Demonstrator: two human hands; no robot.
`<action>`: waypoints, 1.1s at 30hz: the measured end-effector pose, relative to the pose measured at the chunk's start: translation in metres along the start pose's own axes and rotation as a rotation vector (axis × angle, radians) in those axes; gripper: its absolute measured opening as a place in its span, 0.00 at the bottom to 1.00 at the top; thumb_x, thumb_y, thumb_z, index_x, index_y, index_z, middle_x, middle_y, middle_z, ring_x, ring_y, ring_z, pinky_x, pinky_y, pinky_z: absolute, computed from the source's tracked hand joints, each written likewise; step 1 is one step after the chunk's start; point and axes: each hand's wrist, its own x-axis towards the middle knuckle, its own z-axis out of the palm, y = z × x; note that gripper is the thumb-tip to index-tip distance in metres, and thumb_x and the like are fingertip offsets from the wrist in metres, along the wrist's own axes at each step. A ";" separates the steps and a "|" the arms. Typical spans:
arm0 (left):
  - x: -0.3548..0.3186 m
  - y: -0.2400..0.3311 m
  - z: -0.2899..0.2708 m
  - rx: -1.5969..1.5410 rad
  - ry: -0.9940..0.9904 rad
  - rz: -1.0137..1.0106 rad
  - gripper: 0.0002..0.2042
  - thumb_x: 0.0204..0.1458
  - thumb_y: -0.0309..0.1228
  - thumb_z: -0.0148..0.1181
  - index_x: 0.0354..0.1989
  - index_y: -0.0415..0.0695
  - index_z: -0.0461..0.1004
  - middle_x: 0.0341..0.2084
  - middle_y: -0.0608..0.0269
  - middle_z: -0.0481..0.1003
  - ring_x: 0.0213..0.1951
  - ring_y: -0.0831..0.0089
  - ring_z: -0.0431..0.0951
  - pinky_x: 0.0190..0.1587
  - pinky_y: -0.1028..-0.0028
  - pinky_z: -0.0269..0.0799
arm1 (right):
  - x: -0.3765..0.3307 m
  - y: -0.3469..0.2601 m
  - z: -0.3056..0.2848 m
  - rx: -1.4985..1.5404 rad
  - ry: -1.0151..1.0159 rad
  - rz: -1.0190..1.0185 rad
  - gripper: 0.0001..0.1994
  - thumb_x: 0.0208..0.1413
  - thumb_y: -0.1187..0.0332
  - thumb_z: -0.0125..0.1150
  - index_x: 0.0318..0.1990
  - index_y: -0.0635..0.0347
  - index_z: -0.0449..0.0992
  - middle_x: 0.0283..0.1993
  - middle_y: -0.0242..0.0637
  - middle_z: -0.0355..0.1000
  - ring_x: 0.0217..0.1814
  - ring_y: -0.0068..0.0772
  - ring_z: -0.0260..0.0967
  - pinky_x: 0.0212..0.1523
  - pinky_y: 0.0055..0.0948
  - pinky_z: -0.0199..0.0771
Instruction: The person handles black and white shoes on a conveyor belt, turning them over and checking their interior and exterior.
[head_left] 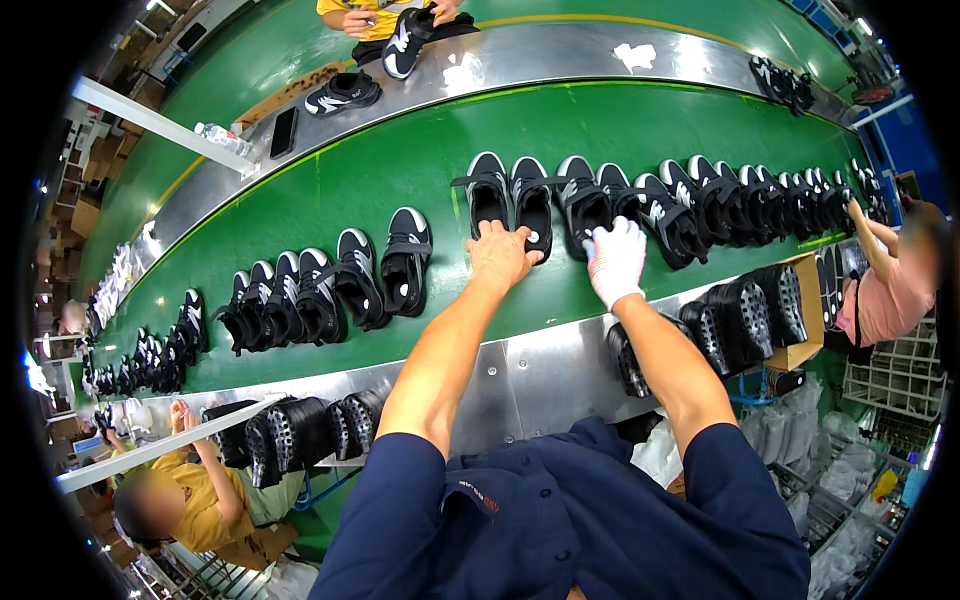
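- My bare left hand (500, 255) lies flat on the near end of a black and white shoe (532, 205). My fingers are spread and lie on top of it. They are not closed round it.
- My right hand (615, 260) wears a white glove. Its fingers touch the near end of the next shoe (582, 205). I cannot tell if it grips or just rests there.
- Both shoes sit on the green belt (400, 170), in a long row of shoes (740, 200) just like them. They stand side by side, almost touching.
- Each shoe lies long-ways across the belt. One end points at me and the other points away. The white end is the far one.
- I think a shoe like this is light. The top looks soft and would squash a bit. The bottom looks stiffer.
- The near end or the two sides seem like good places to hold it. A loose strap (470, 181) sticks out from the shoe beside it and could catch.
- More shoes (330, 290) sit further left on the belt.
- Black soles (745, 305) stand in a row on the shiny metal edge (520, 375) close to me.
- Other people work across the belt and at both sides.
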 end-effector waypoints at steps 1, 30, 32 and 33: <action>0.009 -0.009 0.005 -0.039 0.004 0.042 0.24 0.57 0.54 0.66 0.58 0.58 0.79 0.53 0.47 0.76 0.61 0.50 0.72 0.56 0.50 0.75 | 0.009 0.008 0.001 0.012 0.097 0.000 0.15 0.55 0.54 0.71 0.39 0.54 0.83 0.47 0.48 0.72 0.54 0.51 0.69 0.55 0.51 0.68; -0.112 -0.039 -0.058 -0.577 -0.179 0.391 0.12 0.51 0.23 0.57 0.43 0.40 0.83 0.33 0.48 0.83 0.38 0.54 0.84 0.44 0.60 0.78 | -0.085 -0.066 -0.117 0.463 -0.281 -0.433 0.19 0.55 0.53 0.71 0.43 0.56 0.76 0.41 0.47 0.74 0.47 0.52 0.75 0.48 0.47 0.76; -0.129 -0.041 -0.055 -0.566 -0.115 0.446 0.12 0.51 0.23 0.57 0.43 0.39 0.82 0.33 0.47 0.83 0.39 0.52 0.84 0.44 0.59 0.78 | -0.102 -0.070 -0.123 0.460 -0.284 -0.413 0.18 0.56 0.54 0.70 0.43 0.56 0.75 0.41 0.46 0.74 0.48 0.52 0.75 0.48 0.48 0.76; -0.138 -0.040 -0.054 -0.584 -0.115 0.433 0.13 0.51 0.23 0.57 0.43 0.38 0.82 0.33 0.46 0.83 0.39 0.52 0.84 0.44 0.59 0.78 | -0.109 -0.072 -0.124 0.460 -0.290 -0.401 0.17 0.56 0.54 0.70 0.43 0.56 0.75 0.42 0.46 0.74 0.47 0.52 0.75 0.48 0.48 0.76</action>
